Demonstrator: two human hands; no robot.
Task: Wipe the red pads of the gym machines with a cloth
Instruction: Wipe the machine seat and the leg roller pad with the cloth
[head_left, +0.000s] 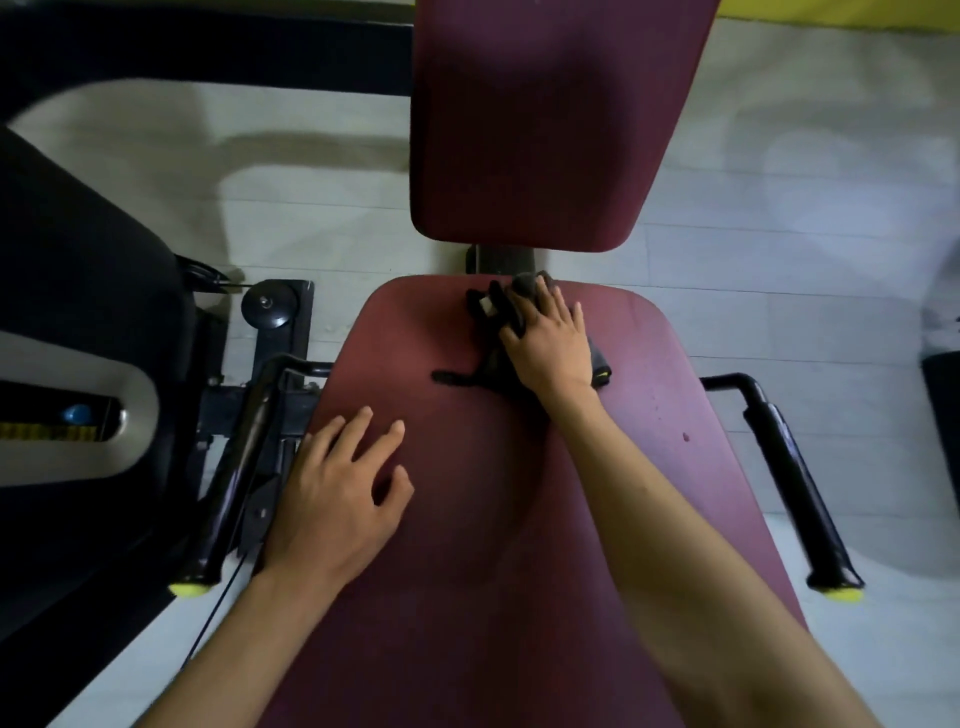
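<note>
The wipe looks partway through the seat pad (483, 519). The right hand (550, 343) presses the dark, crumpled cloth (480, 304) flat-fingered at the seat's far end. The left hand (337, 488) rests spread and empty on its near left side. Small spots (685, 436) mark the seat's right side. The back pad (550, 119), beyond the seat's far end, probably remains, as do other machines.

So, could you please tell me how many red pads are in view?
2: the near pad, where the cloth lies, and the far pad beyond it. Others may be out of frame.
</note>
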